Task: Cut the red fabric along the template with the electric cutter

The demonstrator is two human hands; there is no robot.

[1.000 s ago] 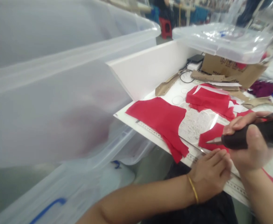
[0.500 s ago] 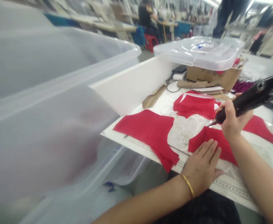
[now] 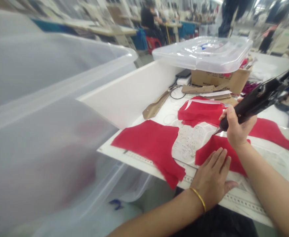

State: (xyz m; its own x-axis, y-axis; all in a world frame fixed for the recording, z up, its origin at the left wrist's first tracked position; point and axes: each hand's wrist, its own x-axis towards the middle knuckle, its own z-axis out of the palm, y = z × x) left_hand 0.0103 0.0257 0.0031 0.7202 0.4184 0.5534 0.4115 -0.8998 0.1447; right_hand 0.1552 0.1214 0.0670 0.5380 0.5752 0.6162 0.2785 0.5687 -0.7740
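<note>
Here, lower right of the frame, the left hand (image 3: 212, 181) lies flat and open on a red fabric piece (image 3: 218, 153) on the counter (image 3: 245, 197). The right hand (image 3: 237, 126) grips a black tool (image 3: 255, 100), tip at the fabric edge.

Single head-worn view, looking forward and down from close above the white cutting table (image 3: 144, 158), tilted slightly, with the left hand (image 3: 212, 179) and right hand (image 3: 235, 130) near the lower right and a translucent bin (image 3: 48, 108) crowding the left foreground.
</note>
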